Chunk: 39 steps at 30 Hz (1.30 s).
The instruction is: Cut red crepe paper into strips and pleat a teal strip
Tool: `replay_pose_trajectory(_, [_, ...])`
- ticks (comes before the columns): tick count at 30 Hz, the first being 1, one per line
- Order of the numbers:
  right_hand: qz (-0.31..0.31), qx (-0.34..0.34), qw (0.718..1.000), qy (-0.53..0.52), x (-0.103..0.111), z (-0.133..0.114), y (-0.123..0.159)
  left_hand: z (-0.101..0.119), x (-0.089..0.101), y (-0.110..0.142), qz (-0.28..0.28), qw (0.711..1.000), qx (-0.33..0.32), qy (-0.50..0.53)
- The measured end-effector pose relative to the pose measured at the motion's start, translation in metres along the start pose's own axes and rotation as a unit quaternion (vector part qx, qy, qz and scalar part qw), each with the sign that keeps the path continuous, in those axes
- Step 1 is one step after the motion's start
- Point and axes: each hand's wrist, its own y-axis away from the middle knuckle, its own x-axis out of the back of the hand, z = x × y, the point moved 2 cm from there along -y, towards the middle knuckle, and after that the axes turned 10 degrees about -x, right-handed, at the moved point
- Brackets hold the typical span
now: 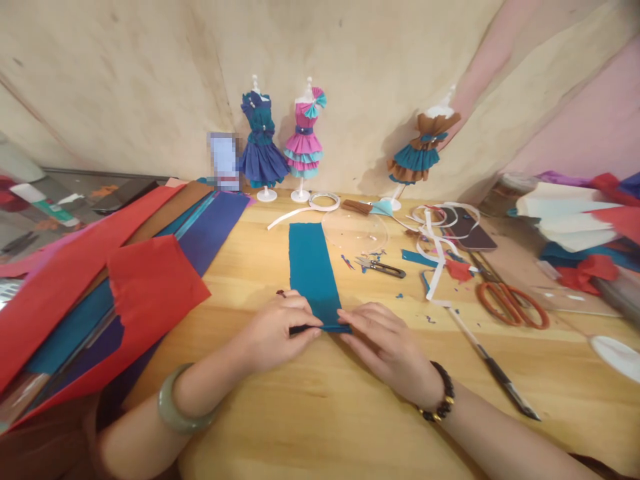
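Note:
A teal strip of crepe paper [314, 267] lies lengthwise on the wooden table, its far end flat. The near end is folded over into a narrow band. My left hand [280, 330] pinches the left end of that fold between thumb and fingers. At the right end, my right hand [383, 343] grips the same fold, with thumb below and fingertips above. A clear round disc [357, 232] lies just past the strip's right edge, and small thread snips [383, 267] rest nearby.
Crepe paper sheets [165, 277] are layered at left. Orange-handled scissors [515, 303], a pen [505, 380] and curled white tape [437, 267] lie right. Two dressed mini mannequins [303, 143] stand behind; another person's arm [480, 70] reaches to a brown-and-teal one [423, 150].

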Motion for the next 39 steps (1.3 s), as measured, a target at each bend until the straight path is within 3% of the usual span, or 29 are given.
replay_pose_trajectory(10, [-0.019, -0.006, 1.0, 0.002, -0.01, -0.002, -0.001, 0.012, -0.003, -0.001, -0.07, 0.993, -0.024, -0.094])
replay_pose_trajectory(25, [-0.017, -0.016, 1.0, 0.001, -0.008, 0.0, 0.001, 0.007, -0.003, 0.001, -0.013, 0.994, -0.024, -0.107])
replay_pose_trajectory(39, [-0.013, -0.017, 1.0, 0.0, -0.008, -0.004, -0.003, 0.011, -0.003, -0.002, -0.038, 0.995, -0.018, -0.094])
